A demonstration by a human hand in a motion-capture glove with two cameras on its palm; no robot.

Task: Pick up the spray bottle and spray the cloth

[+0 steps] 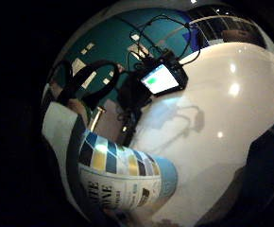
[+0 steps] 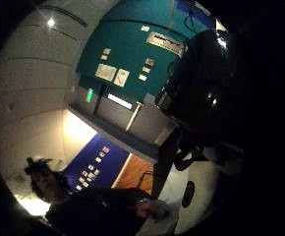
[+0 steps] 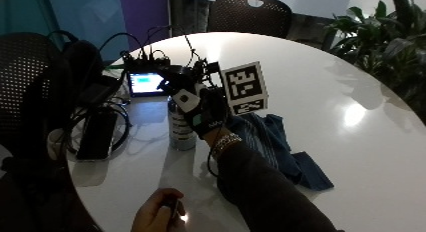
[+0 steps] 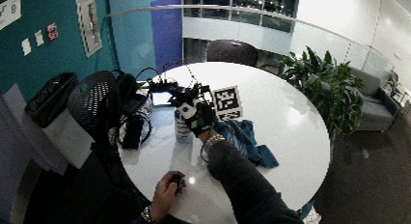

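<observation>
Outside view first: we see the gloved right hand [image 3: 200,109] raised above the round white table [image 3: 346,92], its back turned to the camera, so we cannot tell how its fingers sit. Just beside it, on the side of the table's left edge, the spray bottle [image 3: 181,127] stands upright on the tabletop; we cannot tell whether the hand touches it. The blue cloth [image 3: 279,147] lies crumpled on the table on the hand's other side, partly behind the wrist and sleeve, nearer the table's middle. Toward the far left edge a small lit screen [image 3: 146,83] sits among black cables. At the near edge the bare left hand [image 3: 160,212] rests on the table, holding a small dark object. From the little finger side palm view the bottle's patterned label [image 1: 123,177] looms close to the palm, with the screen [image 1: 161,79] beyond it.
</observation>
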